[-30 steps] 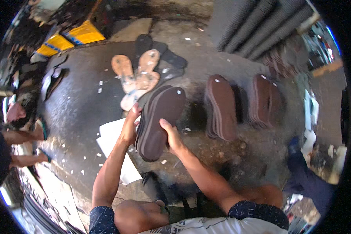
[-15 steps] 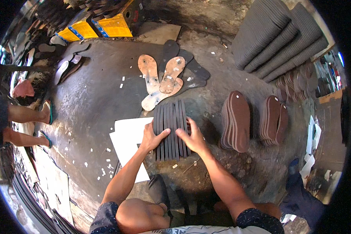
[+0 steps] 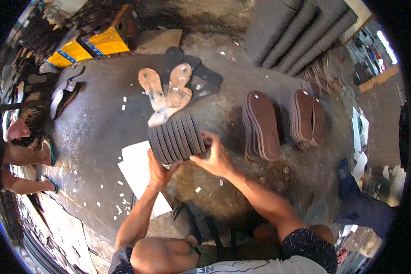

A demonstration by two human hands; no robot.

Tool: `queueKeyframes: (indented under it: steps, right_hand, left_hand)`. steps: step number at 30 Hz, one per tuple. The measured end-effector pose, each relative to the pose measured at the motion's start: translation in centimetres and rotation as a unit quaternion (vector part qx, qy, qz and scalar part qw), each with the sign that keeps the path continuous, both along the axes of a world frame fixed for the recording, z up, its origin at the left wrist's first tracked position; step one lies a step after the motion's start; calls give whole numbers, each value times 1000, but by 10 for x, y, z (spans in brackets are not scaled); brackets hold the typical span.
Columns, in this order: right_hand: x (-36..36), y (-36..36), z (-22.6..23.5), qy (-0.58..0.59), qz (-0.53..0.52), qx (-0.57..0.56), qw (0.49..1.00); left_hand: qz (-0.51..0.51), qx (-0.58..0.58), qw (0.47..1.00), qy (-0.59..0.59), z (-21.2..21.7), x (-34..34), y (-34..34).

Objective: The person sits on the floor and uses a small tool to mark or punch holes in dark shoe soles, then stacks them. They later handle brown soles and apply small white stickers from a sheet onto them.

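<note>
A stack of several dark grey shoe soles [image 3: 176, 139] stands on edge in the middle of the dark work surface [image 3: 100, 132]. My left hand [image 3: 157, 171] presses against the stack's near left end. My right hand [image 3: 214, 157] grips its right side, fingers over the edges. Both hands hold the stack together. Just beyond it lie three tan sole patterns [image 3: 166, 91], fanned out on black cut pieces [image 3: 201, 80].
Two leaning stacks of brown soles [image 3: 260, 125] [image 3: 306, 116] stand to the right. Grey ribbed sheets [image 3: 297, 32] pile up at the back right. White paper [image 3: 139, 176] lies by my left arm. Yellow boxes [image 3: 93, 45] sit far left. Another person's bare feet [image 3: 29, 155] show at the left edge.
The sole stack went from being held flat and raised to standing on edge on the surface, then shifted slightly farther away. Both hands stayed on it and moved with it.
</note>
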State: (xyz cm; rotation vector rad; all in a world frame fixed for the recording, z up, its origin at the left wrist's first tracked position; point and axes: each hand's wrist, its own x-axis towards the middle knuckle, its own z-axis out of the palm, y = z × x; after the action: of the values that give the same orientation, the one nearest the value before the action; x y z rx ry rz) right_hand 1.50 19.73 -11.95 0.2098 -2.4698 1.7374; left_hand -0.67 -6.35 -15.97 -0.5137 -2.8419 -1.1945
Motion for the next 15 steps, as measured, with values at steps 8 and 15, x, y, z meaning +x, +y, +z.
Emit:
queueKeyframes:
  steps: [8,15]
  right_hand:
    - [9,19,-3,-195,-17,122,973]
    - [28,-27,110,-162,132,340,917]
  left_hand:
    - [-101,20,967,-232,1,-39,16]
    - [-89,129,870,-468,9,-63,13]
